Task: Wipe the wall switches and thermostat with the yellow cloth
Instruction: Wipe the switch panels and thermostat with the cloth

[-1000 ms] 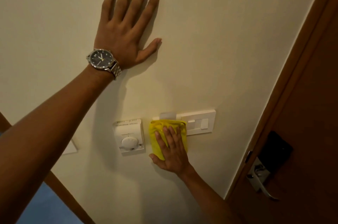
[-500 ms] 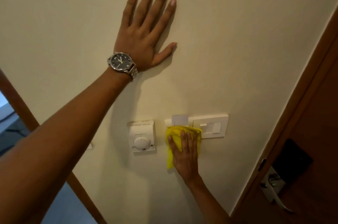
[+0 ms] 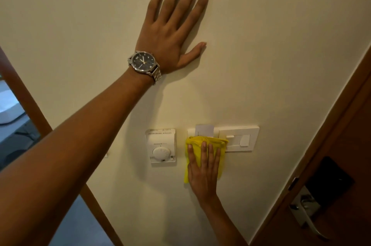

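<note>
My right hand [image 3: 202, 171] presses the folded yellow cloth [image 3: 207, 142] flat against the cream wall, over the left part of the white switch plate [image 3: 239, 139]. A white key card [image 3: 204, 130] sticks up from a slot just above the cloth. The plate's right half with its rocker switch shows uncovered. Left of the cloth, apart from it, is the white thermostat [image 3: 161, 146] with a round dial. My left hand [image 3: 172, 26], a steel wristwatch on its wrist, lies flat and spread on the wall high above, holding nothing.
A brown wooden door [image 3: 345, 145] with a dark lock plate and metal lever handle [image 3: 307, 213] stands at the right. A brown door frame [image 3: 26, 105] runs down the left edge of the wall, with a room beyond it.
My right hand has slid the cloth downward, so the key card and the plate's top edge now show. My left hand stays flat on the wall. The view shifted.
</note>
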`<state>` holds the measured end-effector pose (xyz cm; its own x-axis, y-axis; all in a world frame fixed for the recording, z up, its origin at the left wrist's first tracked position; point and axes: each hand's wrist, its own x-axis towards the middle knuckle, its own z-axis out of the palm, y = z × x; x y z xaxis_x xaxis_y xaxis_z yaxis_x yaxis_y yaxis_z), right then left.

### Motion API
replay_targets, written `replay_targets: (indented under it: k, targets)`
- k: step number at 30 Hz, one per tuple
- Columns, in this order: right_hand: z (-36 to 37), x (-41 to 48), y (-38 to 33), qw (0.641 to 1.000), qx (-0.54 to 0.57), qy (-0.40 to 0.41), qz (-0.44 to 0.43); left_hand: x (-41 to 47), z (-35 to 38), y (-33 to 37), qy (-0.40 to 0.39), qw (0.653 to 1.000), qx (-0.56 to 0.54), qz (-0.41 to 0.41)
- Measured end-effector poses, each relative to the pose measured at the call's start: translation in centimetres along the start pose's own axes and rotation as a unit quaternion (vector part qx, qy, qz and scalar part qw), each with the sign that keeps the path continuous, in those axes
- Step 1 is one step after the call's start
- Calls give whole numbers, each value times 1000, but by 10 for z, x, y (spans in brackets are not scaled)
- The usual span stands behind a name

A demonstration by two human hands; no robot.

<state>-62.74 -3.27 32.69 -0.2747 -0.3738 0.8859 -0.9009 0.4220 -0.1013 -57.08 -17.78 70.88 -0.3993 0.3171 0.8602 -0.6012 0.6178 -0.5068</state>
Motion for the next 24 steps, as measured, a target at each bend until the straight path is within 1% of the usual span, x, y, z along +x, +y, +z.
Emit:
replay_targets:
  k: [2, 7, 8, 10, 12, 17, 20, 22, 24]
  targets:
    - [-3, -4, -4, 1000, 16, -12, 10, -1, -2, 2, -5, 1000, 0, 0]
    - [-2, 32, -1, 999, 38, 8, 20, 1, 0, 1, 3, 1000, 1, 3]
    - [-3, 27, 1, 999, 34, 5, 15, 0, 0, 0, 2, 1000, -5, 3]
    - [-1, 9, 7, 1000, 12, -3, -20, 0, -1, 1, -1, 1000, 2, 2]
    - [0, -6, 10, 999, 4, -25, -27, 0, -2, 2, -4, 1000, 3, 4]
    - [8, 27, 8, 999, 8, 22, -38, -1, 2, 2, 7, 1000, 4, 2]
    - [10, 8, 12, 999, 12, 8, -37, 0, 1, 2, 6, 1000, 2, -1]
    - [8, -15, 13, 999, 8, -22, -44, -2, -2, 1, 0, 1000, -3, 1]
    - [7, -12, 14, 998, -3, -23, -57, -1, -3, 2, 0, 1000, -2, 1]
